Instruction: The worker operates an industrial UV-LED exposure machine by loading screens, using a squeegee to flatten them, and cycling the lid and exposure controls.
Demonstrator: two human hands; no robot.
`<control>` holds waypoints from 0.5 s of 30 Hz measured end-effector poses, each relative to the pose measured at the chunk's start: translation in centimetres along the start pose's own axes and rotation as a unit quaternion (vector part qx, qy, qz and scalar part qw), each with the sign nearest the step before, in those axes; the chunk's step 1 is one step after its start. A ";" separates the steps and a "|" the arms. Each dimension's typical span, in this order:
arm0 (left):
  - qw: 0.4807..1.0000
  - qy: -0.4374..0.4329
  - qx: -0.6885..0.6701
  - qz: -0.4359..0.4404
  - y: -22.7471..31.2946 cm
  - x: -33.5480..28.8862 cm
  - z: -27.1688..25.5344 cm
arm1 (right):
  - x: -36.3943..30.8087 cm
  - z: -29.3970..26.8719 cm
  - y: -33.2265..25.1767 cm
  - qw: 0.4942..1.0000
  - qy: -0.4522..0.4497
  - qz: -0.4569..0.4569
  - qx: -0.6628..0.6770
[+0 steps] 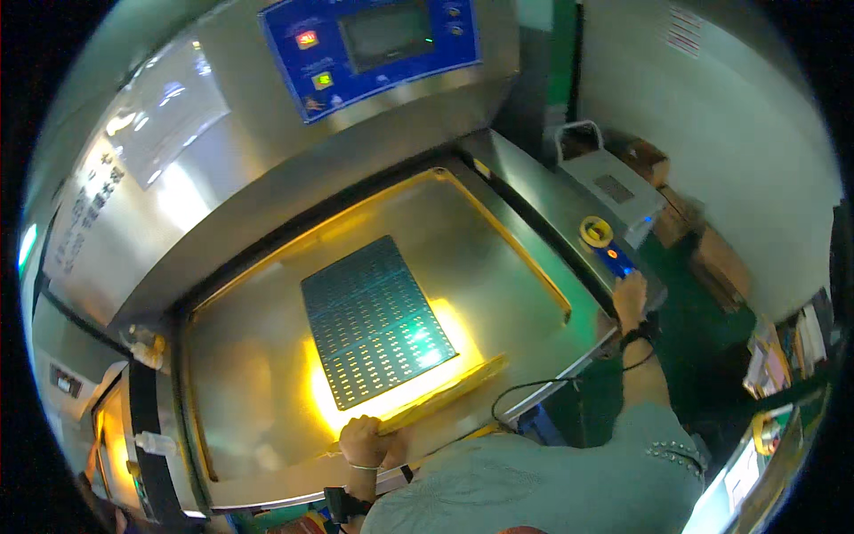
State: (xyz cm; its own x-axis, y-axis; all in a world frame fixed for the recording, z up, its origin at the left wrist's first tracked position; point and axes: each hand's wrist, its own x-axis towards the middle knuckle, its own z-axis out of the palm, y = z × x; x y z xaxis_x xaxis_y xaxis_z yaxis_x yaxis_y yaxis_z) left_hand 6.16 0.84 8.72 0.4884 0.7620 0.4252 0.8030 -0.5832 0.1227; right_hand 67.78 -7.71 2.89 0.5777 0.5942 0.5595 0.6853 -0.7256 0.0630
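A dark perforated panel (377,322), a flat rectangle with rows of small bright holes, lies at a slant on the metal bed (258,356). Strong yellow light glows around its near end. At the near edge of the bed, my left hand (363,442) is closed around the left end of a yellow strip (445,392), just below the panel's near-left corner. My right hand (630,298) reaches to the near end of a small blue control panel (612,260) with a lit orange button, on the bed's right side. Its fingers are too small and dim to make out.
A roll of yellow tape (596,232) sits beyond the blue control panel. Behind the bed rises a metal hood with a blue display panel (374,44). A clear bottle (156,443) stands at the left. Cardboard boxes (721,267) lie at the right; a dark cable (534,383) crosses the near edge.
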 end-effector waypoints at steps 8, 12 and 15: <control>0.998 -0.018 0.055 -0.017 1.9 -3.0 -6.1 | -1.7 -12.5 -5.2 0.919 -0.143 -0.115 0.348; 0.999 0.013 -0.032 0.002 2.8 -5.1 -6.9 | -6.9 -22.7 -14.2 0.749 -0.108 -0.474 0.451; 0.998 -0.014 -0.045 0.045 4.8 -6.1 -6.5 | -12.9 -24.4 -17.8 0.616 -0.278 -0.519 0.523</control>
State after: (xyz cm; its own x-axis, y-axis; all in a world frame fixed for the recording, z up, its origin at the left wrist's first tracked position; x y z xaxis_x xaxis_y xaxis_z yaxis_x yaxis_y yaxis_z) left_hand 4.84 -8.46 12.52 0.5674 0.7128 0.4123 0.7226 -0.6711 0.1658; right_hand 37.33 -10.94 14.69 -0.5503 0.7872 0.2784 0.5552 0.5941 -0.5821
